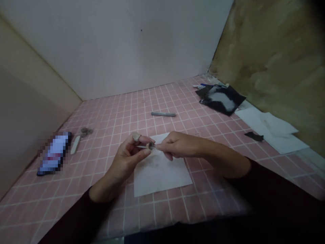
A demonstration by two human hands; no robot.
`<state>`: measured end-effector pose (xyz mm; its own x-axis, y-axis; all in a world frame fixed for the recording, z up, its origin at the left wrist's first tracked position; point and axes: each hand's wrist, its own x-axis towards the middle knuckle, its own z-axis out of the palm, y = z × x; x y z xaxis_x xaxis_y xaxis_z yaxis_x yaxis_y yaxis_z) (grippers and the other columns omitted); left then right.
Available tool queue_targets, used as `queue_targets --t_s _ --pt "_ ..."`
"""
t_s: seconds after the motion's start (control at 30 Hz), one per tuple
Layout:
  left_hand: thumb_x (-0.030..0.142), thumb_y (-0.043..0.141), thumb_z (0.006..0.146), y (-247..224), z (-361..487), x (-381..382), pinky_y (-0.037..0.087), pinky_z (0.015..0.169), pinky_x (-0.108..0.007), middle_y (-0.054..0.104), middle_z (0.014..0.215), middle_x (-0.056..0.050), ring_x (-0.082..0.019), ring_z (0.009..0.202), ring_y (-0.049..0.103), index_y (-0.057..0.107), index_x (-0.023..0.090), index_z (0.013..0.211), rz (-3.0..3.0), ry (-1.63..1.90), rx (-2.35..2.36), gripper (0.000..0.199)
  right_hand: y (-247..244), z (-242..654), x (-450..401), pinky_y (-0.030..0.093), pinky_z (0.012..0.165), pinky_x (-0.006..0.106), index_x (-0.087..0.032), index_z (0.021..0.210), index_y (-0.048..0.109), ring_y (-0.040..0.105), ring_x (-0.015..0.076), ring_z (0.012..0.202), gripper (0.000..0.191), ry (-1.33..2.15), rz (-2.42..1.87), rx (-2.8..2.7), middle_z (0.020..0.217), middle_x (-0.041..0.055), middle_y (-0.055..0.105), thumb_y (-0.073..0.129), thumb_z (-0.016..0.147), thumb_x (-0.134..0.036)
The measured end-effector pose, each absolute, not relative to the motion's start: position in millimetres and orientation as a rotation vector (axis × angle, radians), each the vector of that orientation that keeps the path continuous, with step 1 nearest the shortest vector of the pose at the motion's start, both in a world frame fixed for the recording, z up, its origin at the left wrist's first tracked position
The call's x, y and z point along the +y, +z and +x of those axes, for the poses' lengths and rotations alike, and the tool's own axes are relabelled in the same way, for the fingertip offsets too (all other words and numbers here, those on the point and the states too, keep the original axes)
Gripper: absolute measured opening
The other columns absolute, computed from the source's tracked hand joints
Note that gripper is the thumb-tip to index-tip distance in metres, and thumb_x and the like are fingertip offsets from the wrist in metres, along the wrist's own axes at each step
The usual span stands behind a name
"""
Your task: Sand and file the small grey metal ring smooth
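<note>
My left hand (128, 154) is closed, pinching a small ring-shaped piece (150, 145) with a dark inside between thumb and fingers. A beige wrap (136, 137) circles one finger of that hand. A thin pale stick (141, 146) shows on the left side of the ring-shaped piece and seems to run through it. My right hand (174, 145) is closed just to the right, its fingertips at the stick's other end; its grip is partly hidden. Both hands are above a white paper sheet (162, 179) with greyish smudges.
A grey rod (163, 114) lies beyond my hands. To the left are a blurred-out phone-like object (54, 152), a white flat stick (75, 145) and a small coiled heap (86, 131). Dark sheets with white powder (223, 100), white papers (274, 130) and a dark scrap (254, 136) lie right.
</note>
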<state>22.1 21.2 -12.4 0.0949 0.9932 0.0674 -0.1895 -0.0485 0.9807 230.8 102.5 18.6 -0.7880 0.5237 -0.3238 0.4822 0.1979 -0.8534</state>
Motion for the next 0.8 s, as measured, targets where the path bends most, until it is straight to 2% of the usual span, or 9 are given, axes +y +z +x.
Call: queue_targets --t_s 0.2,0.37,0.5,0.67,0.8 --pt "0.015 0.076 0.078 -13.5 20.9 21.7 0.052 0.084 -0.024 0.070 0.095 -0.002 -0.014 0.090 0.065 0.067 0.018 0.094 1.096 1.263 1.038 0.018 20.0 235.4 104.4 0.027 0.054 0.027 -0.015 0.057 0.055 0.035 0.0078 0.048 0.044 1.431 -1.017 -2.501 0.048 -0.0049 0.037 0.050 0.092 -0.040" --pt "0.017 0.076 0.079 -13.8 21.4 20.9 0.054 0.077 -0.025 0.071 0.091 -0.002 -0.014 0.082 0.067 0.066 0.018 0.095 1.089 1.219 1.014 0.019 20.6 234.0 102.1 0.028 0.059 0.027 -0.014 0.055 0.054 0.040 0.0085 0.052 0.044 1.274 -0.968 -2.538 0.051 -0.0030 0.043 0.047 0.094 -0.035" --pt "0.016 0.076 0.078 -12.7 20.6 21.2 0.052 0.082 -0.023 0.070 0.092 -0.002 -0.012 0.085 0.066 0.065 0.017 0.093 1.038 1.234 1.052 0.019 23.3 236.5 103.0 0.027 0.057 0.028 -0.015 0.057 0.055 0.039 0.0089 0.051 0.043 1.264 -0.991 -2.567 0.049 -0.0036 0.041 0.050 0.093 -0.038" --pt "0.018 0.077 0.078 -12.8 20.3 21.4 0.053 0.079 -0.025 0.071 0.091 -0.002 -0.014 0.083 0.068 0.065 0.018 0.094 1.030 1.180 1.004 0.020 22.7 233.4 101.2 0.028 0.059 0.027 -0.015 0.056 0.054 0.041 0.0088 0.052 0.044 1.287 -0.974 -2.543 0.050 -0.0033 0.043 0.047 0.094 -0.035" --pt "0.018 0.075 0.079 -12.5 19.5 21.2 0.053 0.080 -0.023 0.070 0.088 -0.002 -0.012 0.080 0.068 0.066 0.017 0.095 1.024 1.184 1.028 0.018 22.2 236.8 104.1 0.027 0.056 0.027 -0.015 0.057 0.055 0.038 0.0087 0.051 0.043 1.280 -0.943 -2.590 0.050 -0.0043 0.039 0.050 0.093 -0.038"
